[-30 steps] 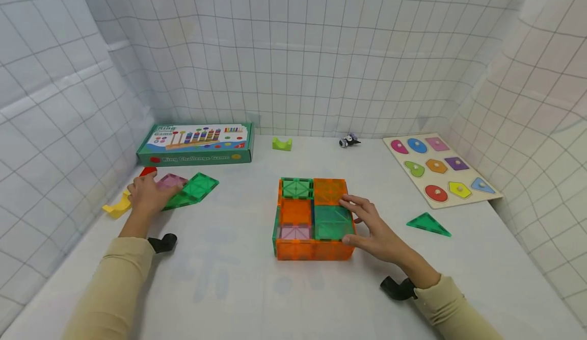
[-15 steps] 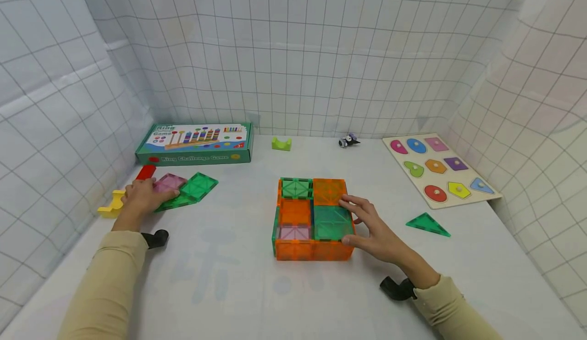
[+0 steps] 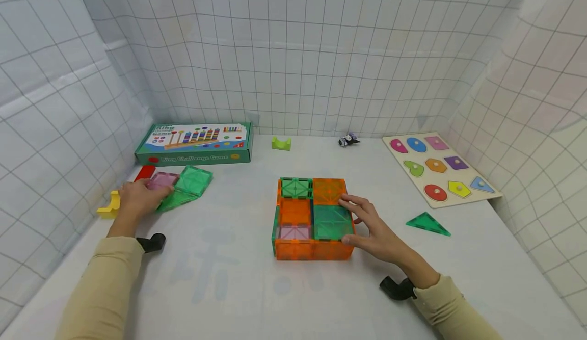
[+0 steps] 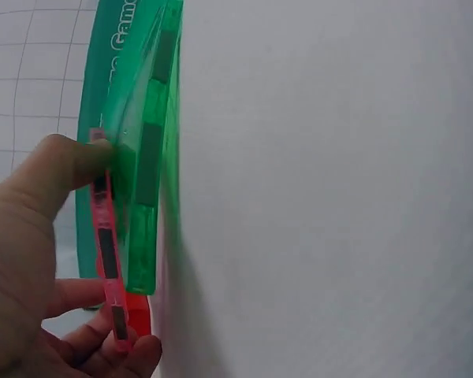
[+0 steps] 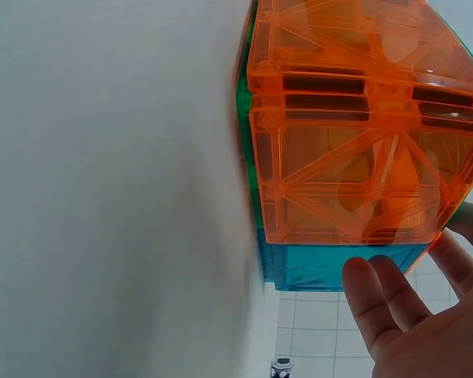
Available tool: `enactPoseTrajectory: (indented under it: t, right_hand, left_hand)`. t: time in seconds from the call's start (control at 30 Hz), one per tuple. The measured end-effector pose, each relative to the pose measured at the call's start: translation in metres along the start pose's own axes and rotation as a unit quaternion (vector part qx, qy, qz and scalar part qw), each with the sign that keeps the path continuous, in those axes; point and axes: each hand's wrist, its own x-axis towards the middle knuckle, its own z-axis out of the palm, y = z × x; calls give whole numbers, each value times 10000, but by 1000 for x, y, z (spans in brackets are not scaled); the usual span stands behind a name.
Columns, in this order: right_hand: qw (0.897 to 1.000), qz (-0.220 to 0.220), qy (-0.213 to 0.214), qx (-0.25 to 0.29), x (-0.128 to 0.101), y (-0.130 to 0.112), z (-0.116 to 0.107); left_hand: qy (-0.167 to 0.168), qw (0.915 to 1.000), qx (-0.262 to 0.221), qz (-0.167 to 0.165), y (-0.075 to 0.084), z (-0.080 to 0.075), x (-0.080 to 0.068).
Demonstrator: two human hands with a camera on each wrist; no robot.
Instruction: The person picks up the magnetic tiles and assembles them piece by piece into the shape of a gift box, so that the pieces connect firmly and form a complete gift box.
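A flat box of magnetic tiles (image 3: 312, 218), orange, green and pink, sits at the table's middle. My right hand (image 3: 353, 223) rests on its right side, fingers straight on the top tiles and thumb at the near right corner; the right wrist view shows its fingers (image 5: 378, 303) beside the orange wall (image 5: 355, 157). At the left, my left hand (image 3: 149, 193) pinches a pink square tile (image 3: 161, 180) by its edge, thumb on one face, fingers on the other (image 4: 106, 260). Green tiles (image 3: 192, 182) cling beside the pink one (image 4: 146, 197).
A green ring game carton (image 3: 197, 144) lies at the back left, with a red block (image 3: 145, 172) and a yellow block (image 3: 107, 205) near my left hand. A green arch block (image 3: 282, 144), a small toy (image 3: 348, 139), a shape puzzle board (image 3: 486, 193) and a green triangle tile (image 3: 427, 224) lie further right.
My left hand has closed on the pink tile and drawn it, with the attached green tiles, a little left and back. The right hand has stayed on the box.
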Motion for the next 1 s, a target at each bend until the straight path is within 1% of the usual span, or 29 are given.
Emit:
enactPoseTrajectory:
  t: [0.1, 0.17, 0.23, 0.4, 0.47, 0.5, 0.57, 0.63, 0.7, 0.73, 0.8, 0.87, 0.93, 1.0]
  right_hand:
    - [10000, 47, 7, 19, 0, -1, 0]
    - [10000, 67, 11, 22, 0, -1, 0]
    - [10000, 78, 8, 15, 0, 0, 0]
    - [9999, 103, 0, 34, 0, 0, 1]
    - [9999, 106, 3, 47, 0, 0, 1]
    - [9999, 96, 1, 51, 0, 0, 1]
    - [9999, 91, -7, 49, 0, 0, 1]
    - [10000, 82, -18, 46, 0, 1, 1]
    - [9999, 87, -23, 47, 0, 1, 1]
    - [9999, 100, -20, 49, 0, 1, 1]
    - [9999, 117, -12, 60, 0, 0, 1]
    - [9999, 135, -11, 59, 0, 0, 0]
    - [9999, 138, -14, 58, 0, 0, 0]
    - [9999, 128, -17, 54, 0, 1, 0]
  left_hand:
    - [173, 9980, 452, 404, 0, 2, 0]
    - [279, 9954, 686, 606, 0, 3, 0]
    - [389, 9936, 780, 723, 2, 3, -1]
    - [669, 9914, 691, 886, 7, 5, -2]
    - [718, 9927, 518, 824, 8, 5, -2]
    - [727, 9939, 399, 727, 8, 5, -3]
    - [768, 9960, 73, 444, 7, 4, -4]
    - [803, 9963, -252, 146, 5, 3, -5]
    - [826, 9958, -393, -2, 4, 3, -6]
    - [805, 9961, -349, -2, 4, 3, -6]
    - [705, 9973, -54, 196, 6, 3, -7]
    - [664, 9954, 379, 579, 8, 5, -7]
    - [721, 9894, 805, 974, 11, 6, -7]
    - [912, 9797, 1176, 1341, 15, 8, -7]
